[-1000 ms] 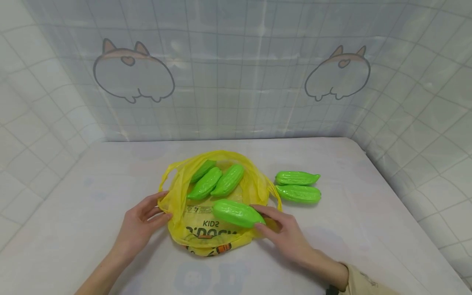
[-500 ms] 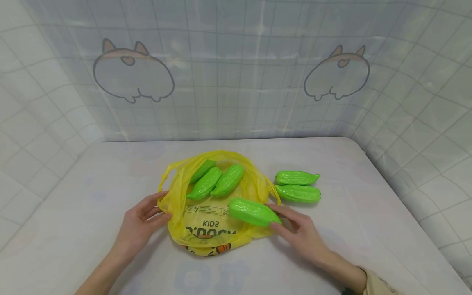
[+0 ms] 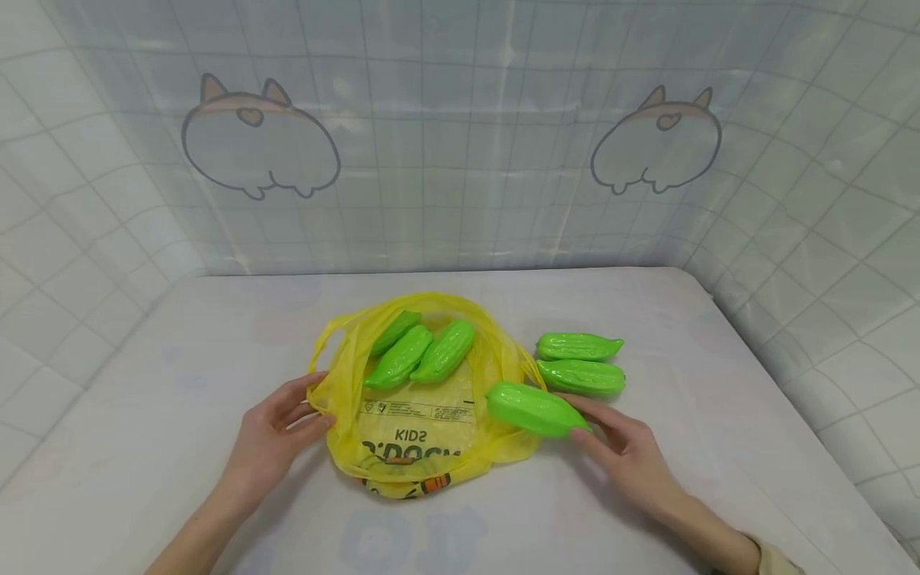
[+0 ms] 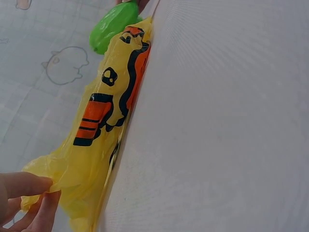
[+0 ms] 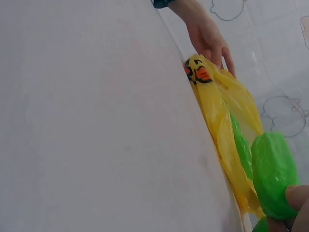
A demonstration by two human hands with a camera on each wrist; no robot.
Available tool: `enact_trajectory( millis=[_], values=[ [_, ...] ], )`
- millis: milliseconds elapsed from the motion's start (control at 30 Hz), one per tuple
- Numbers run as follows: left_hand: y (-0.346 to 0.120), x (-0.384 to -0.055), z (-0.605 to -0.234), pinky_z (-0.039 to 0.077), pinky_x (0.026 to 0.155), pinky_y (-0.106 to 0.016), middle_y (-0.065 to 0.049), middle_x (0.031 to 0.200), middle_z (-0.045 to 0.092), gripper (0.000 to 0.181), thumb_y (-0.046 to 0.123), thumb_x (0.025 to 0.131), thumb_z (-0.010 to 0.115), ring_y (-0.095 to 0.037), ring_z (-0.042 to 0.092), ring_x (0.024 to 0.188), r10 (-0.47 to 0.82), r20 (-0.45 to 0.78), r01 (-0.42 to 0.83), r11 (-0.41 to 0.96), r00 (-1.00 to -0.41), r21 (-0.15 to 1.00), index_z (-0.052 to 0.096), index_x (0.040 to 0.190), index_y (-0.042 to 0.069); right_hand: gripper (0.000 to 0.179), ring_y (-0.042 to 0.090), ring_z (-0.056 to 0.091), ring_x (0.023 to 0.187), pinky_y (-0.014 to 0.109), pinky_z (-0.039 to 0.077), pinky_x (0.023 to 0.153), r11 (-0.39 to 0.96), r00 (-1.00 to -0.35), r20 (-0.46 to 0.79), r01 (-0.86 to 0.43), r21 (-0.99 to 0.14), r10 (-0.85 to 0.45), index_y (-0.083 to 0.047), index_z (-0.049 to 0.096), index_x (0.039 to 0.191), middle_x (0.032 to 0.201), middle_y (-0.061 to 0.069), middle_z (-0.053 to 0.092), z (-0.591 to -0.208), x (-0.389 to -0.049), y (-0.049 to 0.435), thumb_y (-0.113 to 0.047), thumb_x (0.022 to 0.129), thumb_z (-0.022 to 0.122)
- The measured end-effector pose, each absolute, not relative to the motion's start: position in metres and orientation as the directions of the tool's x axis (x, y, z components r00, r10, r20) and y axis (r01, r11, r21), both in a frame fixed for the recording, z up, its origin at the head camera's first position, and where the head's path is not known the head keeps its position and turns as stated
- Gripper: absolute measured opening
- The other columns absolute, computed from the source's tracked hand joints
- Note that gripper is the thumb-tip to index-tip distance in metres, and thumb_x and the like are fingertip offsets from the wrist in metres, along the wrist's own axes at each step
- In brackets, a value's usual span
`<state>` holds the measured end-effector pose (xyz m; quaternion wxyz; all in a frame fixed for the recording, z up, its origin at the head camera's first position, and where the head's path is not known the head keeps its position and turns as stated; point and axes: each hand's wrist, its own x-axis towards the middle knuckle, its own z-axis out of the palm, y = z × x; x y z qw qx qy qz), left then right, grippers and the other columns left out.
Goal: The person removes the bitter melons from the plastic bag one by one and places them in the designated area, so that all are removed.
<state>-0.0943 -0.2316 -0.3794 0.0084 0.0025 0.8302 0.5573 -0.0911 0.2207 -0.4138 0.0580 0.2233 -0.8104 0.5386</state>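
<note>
A yellow plastic bag (image 3: 346,415) lies on the table with its mouth spread toward me. Its left edge is pinched between the thumb and fingers of my left hand (image 3: 269,435), as the left wrist view shows. My right hand (image 3: 632,459) grips the pointed end of a shiny green bitter melon (image 3: 535,409), which looks like plastic. That melon is held over the bag's right edge, its blunt end toward the bag. Inside the bag, a bitter melon (image 3: 444,353) lies beside a second bitter melon (image 3: 399,359) and a third, partly hidden bitter melon (image 3: 398,329).
Right of the bag, a bitter melon (image 3: 578,346) and another bitter melon (image 3: 582,378) lie side by side on the white table (image 3: 690,479). Behind the table stands a tiled-pattern wall (image 3: 460,160) with cartoon drawings.
My right hand has moved to the right with the bitter melon, from above the bag's middle to its right edge. My left hand and the other melons stay where they were.
</note>
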Motion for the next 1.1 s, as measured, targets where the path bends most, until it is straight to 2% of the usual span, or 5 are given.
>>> enact_trajectory(
  millis=[467, 867, 1100],
  values=[
    [-0.232, -0.094, -0.381, 0.055, 0.087, -0.015, -0.016, 0.149, 0.049, 0.064, 0.019, 0.092, 0.073, 0.007, 0.06, 0.105, 0.014, -0.009, -0.003, 0.381, -1.0, 0.925, 0.045, 0.149, 0.011, 0.045, 0.005, 0.054, 0.13, 0.015, 0.037, 0.112, 0.369, -0.893, 0.378, -0.446, -0.815, -0.244, -0.003, 0.062, 0.132, 0.131, 0.011, 0.066, -0.414, -0.09, 0.259, 0.008, 0.089, 0.068],
    [-0.232, -0.094, -0.381, 0.055, 0.086, -0.014, -0.015, 0.149, 0.05, 0.063, 0.023, 0.092, 0.073, 0.009, 0.059, 0.105, 0.007, -0.011, -0.007, 0.406, -1.0, 0.914, 0.046, 0.148, 0.011, 0.043, 0.007, 0.057, 0.127, 0.017, 0.039, 0.11, 0.344, -0.897, 0.389, -0.441, -0.829, -0.211, 0.007, 0.062, 0.128, 0.126, 0.019, 0.067, -0.414, -0.091, 0.278, 0.016, 0.086, 0.065],
    [-0.231, -0.094, -0.38, 0.055, 0.086, -0.014, -0.015, 0.149, 0.049, 0.063, 0.023, 0.093, 0.073, 0.009, 0.058, 0.105, 0.009, -0.017, -0.011, 0.415, -1.0, 0.91, 0.045, 0.149, 0.012, 0.041, 0.003, 0.056, 0.126, 0.013, 0.039, 0.109, 0.377, -0.902, 0.377, -0.43, -0.82, -0.209, 0.004, 0.063, 0.128, 0.126, 0.011, 0.069, -0.417, -0.092, 0.282, 0.012, 0.087, 0.066]
  ],
)
